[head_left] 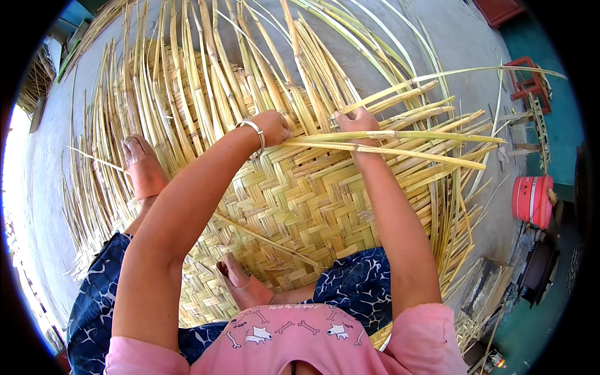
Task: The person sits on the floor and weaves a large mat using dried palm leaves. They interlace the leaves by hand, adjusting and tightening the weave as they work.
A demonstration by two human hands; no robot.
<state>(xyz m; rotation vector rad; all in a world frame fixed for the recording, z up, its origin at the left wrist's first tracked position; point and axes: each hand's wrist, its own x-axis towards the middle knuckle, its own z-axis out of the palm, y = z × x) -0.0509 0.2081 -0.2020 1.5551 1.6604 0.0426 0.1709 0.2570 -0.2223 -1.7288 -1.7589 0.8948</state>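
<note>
A large mat (pixel 294 206) of flat yellow reed strips lies under me, woven in a zigzag pattern. My left hand (pixel 270 127), with a bangle at the wrist, is closed around reed strips (pixel 431 135) that reach rightward from it across my right wrist. Against the far part of the weave, my right hand (pixel 358 124) pinches a strip between thumb and fingers. Both hands are close together near where the woven part meets the loose upright strips (pixel 206 75). Their fingertips are partly hidden.
My bare feet rest on the mat, one at the left (pixel 144 162) and one nearer (pixel 244 284). Unwoven ends (pixel 450 206) fan out along the right edge. On the right stand a red-pink container (pixel 532 201) and a red stool (pixel 528 84). The floor (pixel 465 47) is grey.
</note>
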